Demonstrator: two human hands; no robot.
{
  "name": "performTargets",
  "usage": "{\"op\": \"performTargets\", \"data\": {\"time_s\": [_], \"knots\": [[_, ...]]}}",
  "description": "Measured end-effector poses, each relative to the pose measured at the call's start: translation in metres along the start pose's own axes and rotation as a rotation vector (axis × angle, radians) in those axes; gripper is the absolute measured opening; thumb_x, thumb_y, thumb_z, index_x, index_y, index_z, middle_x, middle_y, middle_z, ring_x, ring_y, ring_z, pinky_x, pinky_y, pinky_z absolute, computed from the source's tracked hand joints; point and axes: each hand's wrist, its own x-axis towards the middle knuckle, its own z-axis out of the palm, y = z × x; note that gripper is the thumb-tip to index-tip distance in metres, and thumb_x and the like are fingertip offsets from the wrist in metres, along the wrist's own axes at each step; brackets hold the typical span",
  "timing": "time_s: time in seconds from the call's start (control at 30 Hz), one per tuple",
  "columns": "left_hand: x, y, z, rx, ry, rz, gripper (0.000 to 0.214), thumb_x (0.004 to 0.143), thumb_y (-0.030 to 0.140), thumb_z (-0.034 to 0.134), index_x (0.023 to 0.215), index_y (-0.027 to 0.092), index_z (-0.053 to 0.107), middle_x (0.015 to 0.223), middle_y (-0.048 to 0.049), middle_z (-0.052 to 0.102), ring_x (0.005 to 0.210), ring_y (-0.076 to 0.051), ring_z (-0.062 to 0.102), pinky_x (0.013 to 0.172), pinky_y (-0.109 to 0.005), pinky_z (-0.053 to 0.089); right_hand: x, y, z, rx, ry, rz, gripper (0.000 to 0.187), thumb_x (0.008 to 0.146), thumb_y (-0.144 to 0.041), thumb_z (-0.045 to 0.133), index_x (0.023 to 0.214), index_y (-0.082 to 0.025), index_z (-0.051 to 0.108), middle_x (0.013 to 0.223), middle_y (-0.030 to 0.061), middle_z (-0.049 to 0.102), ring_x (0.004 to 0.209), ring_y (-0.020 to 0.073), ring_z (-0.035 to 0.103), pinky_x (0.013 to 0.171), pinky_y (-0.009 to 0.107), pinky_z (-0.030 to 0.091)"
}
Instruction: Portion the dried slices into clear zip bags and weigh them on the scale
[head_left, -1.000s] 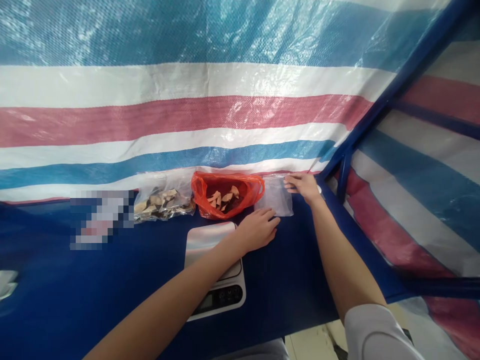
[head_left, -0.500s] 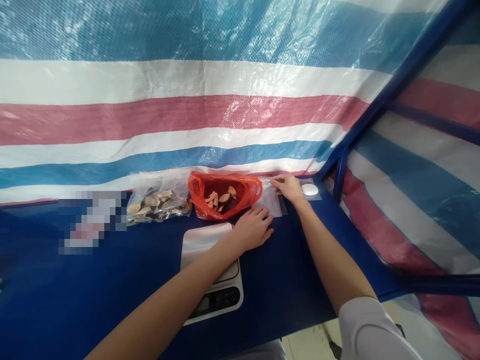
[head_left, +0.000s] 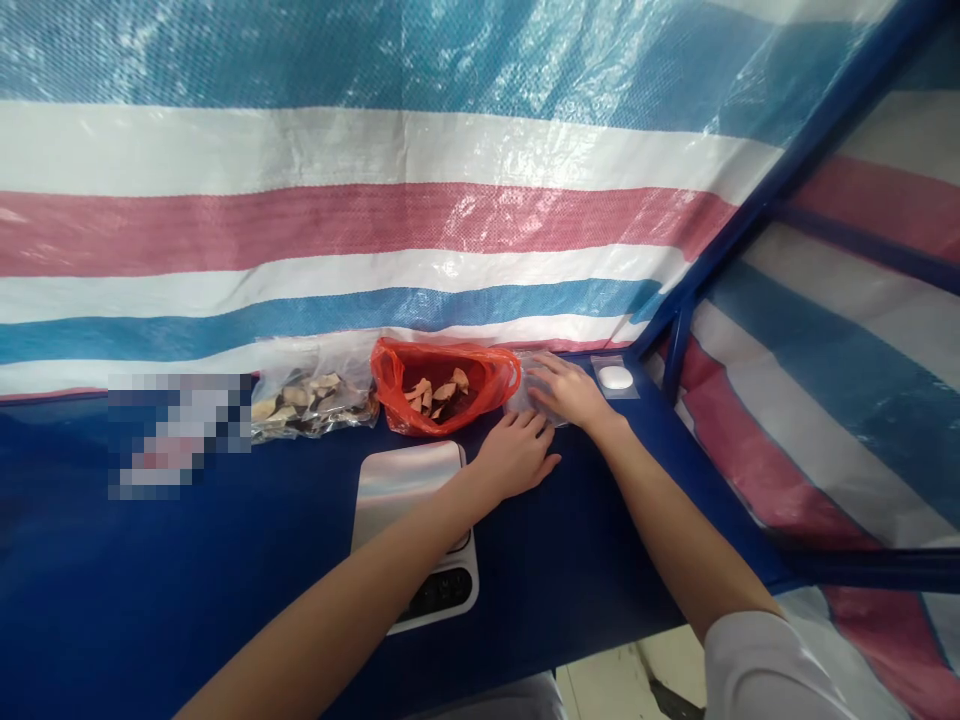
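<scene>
My right hand (head_left: pixel 568 390) lies with fingers spread over clear plastic bags (head_left: pixel 534 368) at the back of the table. Close beside it, my left hand (head_left: pixel 519 455) rests with fingers stretched out at the bags' front edge. A red plastic bag (head_left: pixel 390 385), its mouth wide, stands left of the clear bags and holds dried brown slices (head_left: pixel 439 397). Under my left forearm sits a white kitchen scale (head_left: pixel 405 485), partly covered by the arm. How firmly either hand presses on the plastic cannot be seen.
A clear bag of dried slices (head_left: pixel 307 400) lies left of the red bag. At the right back is a white oval object (head_left: pixel 615 378) on a small clear bag. Striped sheeting (head_left: pixel 420 230) hangs behind the blue table (head_left: pixel 225 560); a blue frame post (head_left: pixel 679 335) stands right.
My right hand has come down from the far edge of the clear bags and spread flat over them. My left hand has moved slightly right. The view has shifted a little.
</scene>
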Motion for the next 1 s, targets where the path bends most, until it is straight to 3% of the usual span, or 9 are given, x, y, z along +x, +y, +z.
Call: {"op": "performTargets", "data": {"time_s": [0.13,0.43,0.67,0.87,1.0], "knots": [[-0.006,-0.004,-0.003,0.030,-0.008,-0.001,0.046,0.101,0.042,0.048,0.128,0.007,0.063,0.129,-0.0178,0.068,0.125,-0.032,0.060,0.107,-0.044,0.044,-0.002,0.006,0.010,-0.073,-0.026,-0.012,0.037,0.101,-0.031,0.052,0.132,-0.019,0.068,0.150,0.0142,0.056,0.143,0.0326,0.049,0.117,0.052,0.042],[-0.008,-0.002,0.000,0.012,-0.045,-0.064,0.051,0.101,0.043,0.049,0.134,0.006,0.061,0.139,-0.0190,0.063,0.134,-0.031,0.056,0.114,-0.042,0.041,0.003,0.002,0.018,-0.103,-0.049,-0.146,0.043,0.104,-0.032,0.045,0.140,-0.020,0.062,0.153,0.0106,0.055,0.146,0.0300,0.047,0.118,0.049,0.041],[-0.006,-0.004,-0.001,0.000,-0.079,-0.069,0.052,0.101,0.045,0.050,0.135,0.007,0.061,0.142,-0.0187,0.061,0.135,-0.031,0.055,0.114,-0.042,0.041,0.002,0.006,0.026,-0.077,-0.055,-0.140,0.045,0.105,-0.033,0.040,0.144,-0.019,0.059,0.154,0.0099,0.053,0.146,0.0297,0.046,0.119,0.048,0.040],[-0.003,-0.009,-0.012,0.009,-0.062,-0.046,0.049,0.103,0.044,0.047,0.129,0.006,0.064,0.134,-0.0186,0.066,0.128,-0.031,0.061,0.109,-0.043,0.044,0.007,0.000,0.014,-0.084,-0.026,-0.097,0.040,0.102,-0.032,0.048,0.137,-0.021,0.065,0.150,0.0081,0.058,0.143,0.0293,0.049,0.119,0.047,0.041],[-0.014,-0.008,-0.026,-0.001,-0.027,-0.043,0.046,0.105,0.040,0.043,0.123,0.006,0.066,0.128,-0.0176,0.069,0.120,-0.030,0.065,0.103,-0.042,0.049,0.004,-0.007,-0.004,-0.081,0.018,-0.041,0.039,0.099,-0.031,0.054,0.133,-0.021,0.068,0.148,0.0078,0.059,0.139,0.0301,0.054,0.115,0.047,0.045]]}}
